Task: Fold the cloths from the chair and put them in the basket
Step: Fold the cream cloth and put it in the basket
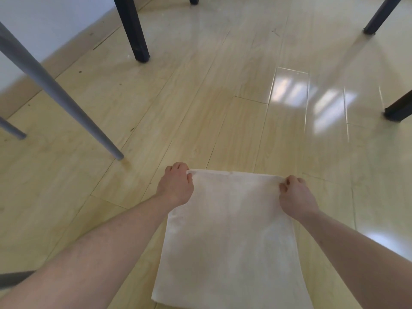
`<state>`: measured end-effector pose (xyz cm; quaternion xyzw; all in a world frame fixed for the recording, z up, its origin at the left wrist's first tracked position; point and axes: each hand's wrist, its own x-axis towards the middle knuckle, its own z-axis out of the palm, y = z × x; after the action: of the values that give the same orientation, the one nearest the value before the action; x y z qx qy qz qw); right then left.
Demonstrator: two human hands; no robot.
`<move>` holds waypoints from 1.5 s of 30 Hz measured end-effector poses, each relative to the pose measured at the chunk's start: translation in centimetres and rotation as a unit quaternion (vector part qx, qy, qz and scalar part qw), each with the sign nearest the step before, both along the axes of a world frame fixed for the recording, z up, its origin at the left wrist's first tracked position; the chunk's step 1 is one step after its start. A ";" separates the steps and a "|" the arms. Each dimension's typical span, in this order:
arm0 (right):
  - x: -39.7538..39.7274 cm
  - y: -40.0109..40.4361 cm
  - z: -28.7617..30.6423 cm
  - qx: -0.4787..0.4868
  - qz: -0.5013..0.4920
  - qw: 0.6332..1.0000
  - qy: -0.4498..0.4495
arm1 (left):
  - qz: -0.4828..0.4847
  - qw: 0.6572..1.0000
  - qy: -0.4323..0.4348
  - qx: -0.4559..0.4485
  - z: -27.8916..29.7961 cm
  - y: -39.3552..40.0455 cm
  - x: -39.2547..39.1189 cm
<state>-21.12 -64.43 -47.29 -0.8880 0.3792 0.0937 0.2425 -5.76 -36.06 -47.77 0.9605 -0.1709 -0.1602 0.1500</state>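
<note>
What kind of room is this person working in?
Probably a home or office room: a glossy pale wood-plank floor, a white wall, and black and grey furniture legs standing on the floor.

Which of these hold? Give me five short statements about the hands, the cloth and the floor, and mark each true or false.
1. Both hands pinch the far corners of the white cloth. True: the left hand holds the left corner, the right hand the right one.
2. The cloth is crumpled into a ball. False: it is spread out flat, like a rectangle.
3. A basket stands beside the cloth. False: no basket is in view.
4. Dark furniture legs stand on the wooden floor beyond the hands. True.
5. The person wears long sleeves. False: both forearms are bare.
</note>
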 end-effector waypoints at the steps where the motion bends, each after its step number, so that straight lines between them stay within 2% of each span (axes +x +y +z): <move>1: -0.1 0.1 0.0 0.012 -0.004 1.000 0.001 | -0.001 1.000 -0.003 0.005 -0.1 0.0 0.1; 7: -0.4 -0.1 0.4 0.058 0.003 0.998 0.018 | -0.027 0.998 0.013 0.059 0.3 0.3 0.0; 11: -0.6 -0.2 1.6 0.079 -0.012 0.996 -0.033 | -0.055 0.996 -0.011 0.069 1.3 0.6 -0.2; 19: -1.3 -0.4 7.3 0.058 0.048 0.988 -0.132 | -0.118 0.989 -0.076 -0.041 6.0 0.8 -0.7; 23: -2.5 -1.0 8.4 0.053 0.083 0.993 -0.069 | -0.161 0.983 -0.071 -0.053 8.3 0.5 -1.9; 27: -3.5 0.1 6.8 -0.010 0.172 0.984 0.045 | -0.208 0.973 -0.073 -0.072 8.5 0.7 -2.8; 29: -3.1 1.0 6.2 -0.035 0.214 0.975 0.059 | -0.233 0.964 -0.084 -0.097 8.8 0.7 -3.0; 37: 0.2 3.9 5.1 -0.042 0.268 0.962 -0.010 | -0.296 0.914 -0.162 -0.227 11.0 0.7 -4.3; 42: -0.6 3.3 6.2 -0.095 0.217 0.970 -0.056 | -0.266 0.921 -0.207 -0.195 11.0 1.4 -4.0; 45: -2.2 3.0 7.4 -0.118 0.226 0.961 -0.107 | -0.261 0.931 -0.211 -0.146 10.4 2.8 -3.6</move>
<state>-23.37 -61.48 -39.90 -0.9776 0.1491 0.0048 0.1483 -9.39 -33.24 -37.33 0.8614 -0.4644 0.0396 0.2020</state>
